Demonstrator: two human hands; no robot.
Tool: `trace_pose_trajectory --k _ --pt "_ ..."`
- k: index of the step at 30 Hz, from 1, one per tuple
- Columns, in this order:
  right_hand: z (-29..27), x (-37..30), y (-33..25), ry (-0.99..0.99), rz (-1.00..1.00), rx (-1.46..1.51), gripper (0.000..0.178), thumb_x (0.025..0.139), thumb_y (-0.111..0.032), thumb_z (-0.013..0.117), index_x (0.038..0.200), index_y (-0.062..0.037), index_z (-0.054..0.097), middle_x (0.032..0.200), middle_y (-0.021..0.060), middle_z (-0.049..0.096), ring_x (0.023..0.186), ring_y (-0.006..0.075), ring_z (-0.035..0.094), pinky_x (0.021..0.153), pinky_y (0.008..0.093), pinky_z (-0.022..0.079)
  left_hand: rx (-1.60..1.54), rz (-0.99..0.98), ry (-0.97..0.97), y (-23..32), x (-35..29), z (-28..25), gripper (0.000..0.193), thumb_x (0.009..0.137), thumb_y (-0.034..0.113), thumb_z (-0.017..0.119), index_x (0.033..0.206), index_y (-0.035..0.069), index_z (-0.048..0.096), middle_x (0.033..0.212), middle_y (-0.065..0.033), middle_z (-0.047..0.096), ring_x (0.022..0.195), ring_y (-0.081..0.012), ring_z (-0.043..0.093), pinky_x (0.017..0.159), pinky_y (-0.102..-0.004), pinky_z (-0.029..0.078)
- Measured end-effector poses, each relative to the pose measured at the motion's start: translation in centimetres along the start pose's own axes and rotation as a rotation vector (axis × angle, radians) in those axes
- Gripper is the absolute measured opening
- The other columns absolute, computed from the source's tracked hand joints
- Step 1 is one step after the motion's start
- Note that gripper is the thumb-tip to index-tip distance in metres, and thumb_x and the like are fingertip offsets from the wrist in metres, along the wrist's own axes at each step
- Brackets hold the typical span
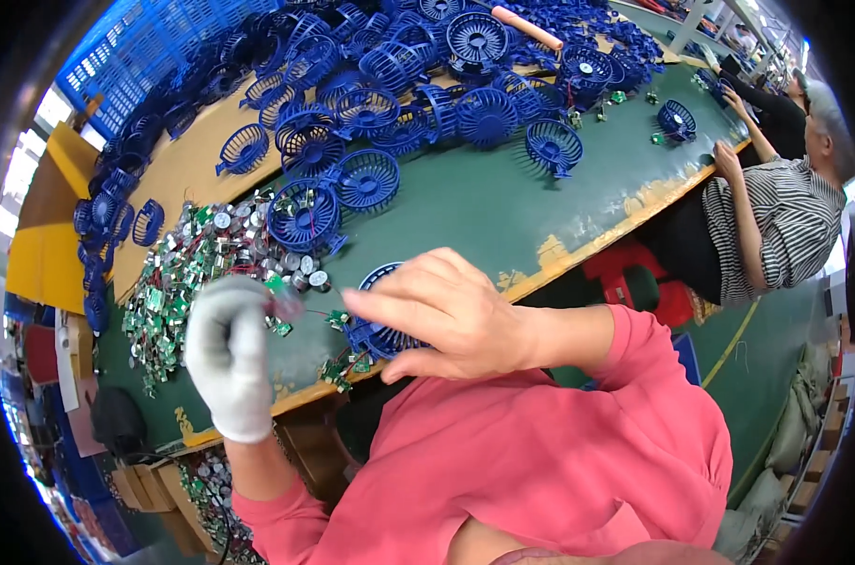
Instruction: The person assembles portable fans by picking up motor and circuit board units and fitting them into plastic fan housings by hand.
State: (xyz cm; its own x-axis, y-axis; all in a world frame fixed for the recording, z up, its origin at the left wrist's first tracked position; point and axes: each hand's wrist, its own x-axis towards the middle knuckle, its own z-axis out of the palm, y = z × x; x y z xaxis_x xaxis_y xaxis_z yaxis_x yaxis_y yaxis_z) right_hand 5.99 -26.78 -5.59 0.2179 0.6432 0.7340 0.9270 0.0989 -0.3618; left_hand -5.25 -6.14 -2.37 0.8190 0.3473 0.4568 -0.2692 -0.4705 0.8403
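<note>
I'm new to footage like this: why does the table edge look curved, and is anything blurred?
Head view: the fisheye lens bends the green table's edge and leaves black corners; the small part at the gloved left hand is smeared; the blue fan grilles look sharp; bright glare washes out the upper right.

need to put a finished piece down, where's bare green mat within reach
Bare green mat lies between the blue fan grilles and the table's front edge. Crowded: the pile of small motors and green boards by the gloved left hand.
</note>
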Motion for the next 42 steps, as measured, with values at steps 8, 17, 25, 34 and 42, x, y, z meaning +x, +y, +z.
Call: trace_pose_trajectory --k 8,17,25,34,42 --pt "0.7 0.4 -1.6 -0.411 0.253 0.746 0.03 0.091 -0.018 0.061 0.114 -0.0002 0.056 0.088 0.0123 0.064 0.076 0.0244 0.065 0.067 0.0341 0.051 0.466 0.395 -0.048 3.3 -4.3 2.3 0.021 0.063 0.002 0.072 0.083 0.008 0.069 0.105 -0.014 0.054 0.092 -0.03 0.057 0.075 -0.0365 0.048" --pt "-2.5 2.5 -0.8 -0.318 0.476 0.671 0.016 0.093 -0.012 0.057 0.105 -0.0029 0.062 0.085 0.0015 0.058 0.067 0.0052 0.051 0.058 0.0216 0.041 0.207 0.178 -0.239 2.9 -3.0 2.4 0.026 0.072 0.001 0.069 0.098 0.006 0.065 0.104 -0.0141 0.058 0.088 -0.0268 0.06 0.076 -0.0337 0.049" --pt "-0.5 0.5 1.1 -0.556 -0.015 -0.399 0.022 0.074 -0.013 0.069 0.093 -0.0071 0.06 0.08 0.0053 0.056 0.08 0.0216 0.055 0.071 0.0342 0.04 0.703 0.018 -0.371 0.1 -4.9 4.6 0.053 0.066 0.023 0.079 0.113 0.011 0.059 0.117 -0.0152 0.052 0.091 -0.0327 0.061 0.073 -0.0405 0.052" --pt "-0.2 0.7 1.7 -0.642 -0.093 -0.336 0.015 0.075 -0.016 0.066 0.08 -0.0062 0.055 0.077 0.0064 0.055 0.08 0.0223 0.054 0.069 0.0342 0.042 0.723 0.176 -0.322 -1.6 -5.4 4.4 0.034 0.069 0.016 0.074 0.102 0.013 0.065 0.098 -0.0065 0.061 0.083 -0.0275 0.058 0.071 -0.0375 0.048" --pt "0.9 1.5 1.8 -0.769 -0.046 -0.319 0.017 0.073 -0.016 0.067 0.078 -0.0048 0.055 0.078 0.0077 0.056 0.081 0.0255 0.055 0.062 0.0356 0.049 0.624 0.155 -0.314 -1.9 -5.3 4.5 0.028 0.069 0.017 0.075 0.096 0.011 0.067 0.093 -0.0071 0.06 0.083 -0.0279 0.058 0.071 -0.0375 0.048"
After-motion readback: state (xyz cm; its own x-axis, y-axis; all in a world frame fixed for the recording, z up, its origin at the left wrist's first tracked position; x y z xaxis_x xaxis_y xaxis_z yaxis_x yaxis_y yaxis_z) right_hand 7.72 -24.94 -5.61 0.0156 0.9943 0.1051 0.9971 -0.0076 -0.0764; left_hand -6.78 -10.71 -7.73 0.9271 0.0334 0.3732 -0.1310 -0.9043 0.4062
